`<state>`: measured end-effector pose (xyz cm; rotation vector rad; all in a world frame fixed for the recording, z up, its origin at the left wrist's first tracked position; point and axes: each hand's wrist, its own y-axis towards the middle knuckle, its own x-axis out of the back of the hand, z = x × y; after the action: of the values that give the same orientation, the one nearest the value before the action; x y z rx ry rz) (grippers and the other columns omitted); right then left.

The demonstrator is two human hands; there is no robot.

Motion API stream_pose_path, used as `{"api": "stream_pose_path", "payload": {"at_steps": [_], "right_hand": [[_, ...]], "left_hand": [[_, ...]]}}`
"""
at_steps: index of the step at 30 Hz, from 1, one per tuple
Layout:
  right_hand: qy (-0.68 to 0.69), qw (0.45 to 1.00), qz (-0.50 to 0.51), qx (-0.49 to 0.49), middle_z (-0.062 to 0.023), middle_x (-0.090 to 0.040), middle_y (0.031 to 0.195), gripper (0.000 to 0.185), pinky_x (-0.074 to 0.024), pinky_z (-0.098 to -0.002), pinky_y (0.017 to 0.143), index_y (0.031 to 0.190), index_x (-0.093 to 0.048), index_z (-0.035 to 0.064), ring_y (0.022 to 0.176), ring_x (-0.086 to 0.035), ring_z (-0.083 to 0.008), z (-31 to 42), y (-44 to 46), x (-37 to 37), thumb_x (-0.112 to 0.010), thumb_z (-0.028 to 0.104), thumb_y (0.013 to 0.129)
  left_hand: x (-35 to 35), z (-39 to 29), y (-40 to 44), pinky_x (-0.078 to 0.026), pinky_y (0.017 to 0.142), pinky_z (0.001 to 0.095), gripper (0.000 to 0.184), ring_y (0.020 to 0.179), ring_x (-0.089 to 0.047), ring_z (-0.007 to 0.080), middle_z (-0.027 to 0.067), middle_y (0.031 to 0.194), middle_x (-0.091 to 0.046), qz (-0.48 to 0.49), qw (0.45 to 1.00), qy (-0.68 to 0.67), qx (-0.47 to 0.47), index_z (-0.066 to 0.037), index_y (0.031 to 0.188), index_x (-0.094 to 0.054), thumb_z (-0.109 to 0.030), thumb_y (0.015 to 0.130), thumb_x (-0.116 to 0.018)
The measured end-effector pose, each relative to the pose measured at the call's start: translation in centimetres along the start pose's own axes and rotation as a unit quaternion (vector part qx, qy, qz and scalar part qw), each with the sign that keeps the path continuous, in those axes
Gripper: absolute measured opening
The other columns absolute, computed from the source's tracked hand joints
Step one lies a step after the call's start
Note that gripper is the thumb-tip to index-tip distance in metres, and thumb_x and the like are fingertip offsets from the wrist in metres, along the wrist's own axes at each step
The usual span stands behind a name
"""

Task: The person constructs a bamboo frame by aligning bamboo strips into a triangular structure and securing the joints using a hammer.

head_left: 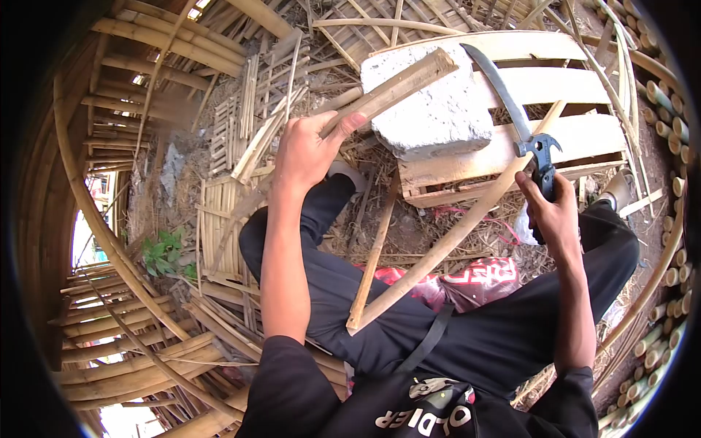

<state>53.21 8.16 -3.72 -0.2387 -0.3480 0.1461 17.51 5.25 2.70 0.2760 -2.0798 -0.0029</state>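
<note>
My left hand [314, 146] is closed round a split bamboo piece [409, 82], whose far end lies over a white block [431, 109]. In my right hand [553, 208] is the black handle of a curved-blade knife [504, 91]; the blade points up and away, over the wooden slats right of the block. A long bamboo strip [445, 244] slants from my lap up to the slats, passing just left of my right hand. A shorter strip [374, 255] meets its lower end on my lap.
A wooden slat pallet [577, 139] lies beyond my knees. Bamboo frames [139, 321] stand at the left, cut bamboo poles [661, 350] are stacked at the right, and a red printed bag [482, 283] lies between my legs. Straw and bamboo scraps litter the ground.
</note>
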Motion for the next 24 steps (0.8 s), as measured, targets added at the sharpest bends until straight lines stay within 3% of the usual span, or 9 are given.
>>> {"api": "stream_pose_path", "payload": {"at_steps": [5, 7, 8, 11, 12, 15, 21, 23, 24], "right_hand": [[-0.019, 1.0, 0.0, 0.003, 0.0039, -0.05, 0.055, 0.033, -0.0346, -0.0256, 0.046, 0.077, -0.062, 0.002, 0.049, -0.045, -0.0045, 0.0, -0.1, -0.1, -0.074, 0.029, 0.092], [-0.017, 1.0, -0.001, 0.006, 0.0041, -0.05, 0.055, 0.034, -0.0348, -0.0255, 0.047, 0.076, -0.061, 0.0027, 0.05, -0.045, -0.0047, 0.0, -0.1, -0.2, -0.074, 0.029, 0.092], [-0.016, 1.0, 0.002, 0.003, 0.0041, -0.05, 0.056, 0.034, -0.0349, -0.0253, 0.047, 0.075, -0.06, 0.0035, 0.05, -0.045, -0.0046, 0.1, -0.1, -0.3, -0.074, 0.029, 0.092], [-0.005, 1.0, 0.011, 0.001, 0.0034, -0.051, 0.056, 0.034, -0.0352, -0.0255, 0.048, 0.076, -0.06, 0.0034, 0.051, -0.046, -0.005, -0.1, 0.1, -0.4, -0.074, 0.03, 0.092], [-0.009, 1.0, 0.013, 0.002, 0.0034, -0.051, 0.056, 0.034, -0.0352, -0.0255, 0.048, 0.076, -0.06, 0.0034, 0.051, -0.046, -0.005, -0.1, 0.1, -0.4, -0.074, 0.03, 0.092], [-0.042, 0.999, 0.011, 0.001, 0.003, -0.051, 0.057, 0.035, -0.0357, -0.026, 0.048, 0.076, -0.06, 0.0033, 0.051, -0.046, -0.0057, 0.0, 0.1, -0.4, -0.073, 0.032, 0.092], [-0.036, 0.999, 0.014, -0.012, 0.0018, -0.052, 0.057, 0.036, -0.0377, -0.0267, 0.048, 0.076, -0.06, 0.0031, 0.05, -0.048, -0.0067, -0.3, 0.4, -0.6, -0.073, 0.033, 0.092], [-0.037, 0.999, 0.016, -0.012, 0.0015, -0.053, 0.057, 0.036, -0.0384, -0.0266, 0.048, 0.077, -0.061, 0.003, 0.05, -0.049, -0.0069, -0.5, 0.4, -0.6, -0.073, 0.033, 0.092], [-0.039, 0.999, 0.018, -0.01, 0.0014, -0.053, 0.057, 0.036, -0.0389, -0.0265, 0.047, 0.077, -0.06, 0.0029, 0.05, -0.049, -0.007, -0.6, 0.5, -0.6, -0.073, 0.034, 0.092]], "left_hand": [[-1.1, 0.5, 0.0, -0.038, 0.055, 0.0345, 0.068, 0.058, -0.043, 0.013, 0.0043, 0.056, -0.048, 0.042, 0.999, 0.019, 0.008, 0.003, 0.084, -0.073, -0.064, 0.091, -0.064], [-1.3, 0.0, -0.1, -0.051, 0.062, 0.042, 0.069, 0.059, -0.065, 0.0282, 0.0141, 0.058, -0.063, 0.032, 0.998, 0.049, -0.016, -0.005, 0.094, -0.078, -0.071, 0.088, -0.06], [-1.1, -0.5, -0.2, -0.055, 0.072, 0.0441, 0.072, 0.075, -0.07, 0.0318, 0.0177, 0.077, -0.07, 0.068, 0.997, 0.047, -0.001, -0.005, 0.104, -0.075, -0.073, 0.088, -0.058], [-2.9, 0.0, -0.7, -0.05, 0.073, 0.0409, 0.06, 0.082, -0.063, 0.0263, 0.019, 0.087, -0.064, -0.007, 0.99, 0.123, -0.068, 0.0, 0.103, -0.065, -0.06, 0.095, -0.059], [-3.3, 0.9, -0.1, -0.049, 0.086, 0.0456, 0.057, 0.102, -0.061, 0.0349, 0.0207, 0.109, -0.062, 0.007, 0.985, 0.133, -0.106, -0.005, 0.117, -0.06, -0.058, 0.096, -0.057], [-4.7, 1.7, 0.5, -0.048, 0.089, 0.0457, 0.058, 0.103, -0.059, 0.0374, 0.0181, 0.108, -0.061, 0.035, 0.98, 0.165, -0.104, -0.005, 0.114, -0.06, -0.06, 0.095, -0.056], [-4.4, 1.7, -0.1, -0.048, 0.079, 0.0439, 0.062, 0.091, -0.061, 0.0309, 0.015, 0.102, -0.062, 0.023, 0.993, 0.104, -0.042, 0.0, 0.092, -0.057, -0.061, 0.086, -0.069], [-4.0, 1.5, 0.1, -0.047, 0.08, 0.0442, 0.062, 0.088, -0.06, 0.0305, 0.0151, 0.1, -0.063, 0.155, 0.986, 0.027, 0.062, 0.0, 0.088, -0.056, -0.061, 0.086, -0.069], [-3.8, 1.5, 0.0, -0.048, 0.078, 0.0448, 0.064, 0.088, -0.063, 0.0307, 0.0147, 0.093, -0.065, 0.172, 0.984, 0.029, 0.046, 0.001, 0.091, -0.061, -0.062, 0.084, -0.07]]}}
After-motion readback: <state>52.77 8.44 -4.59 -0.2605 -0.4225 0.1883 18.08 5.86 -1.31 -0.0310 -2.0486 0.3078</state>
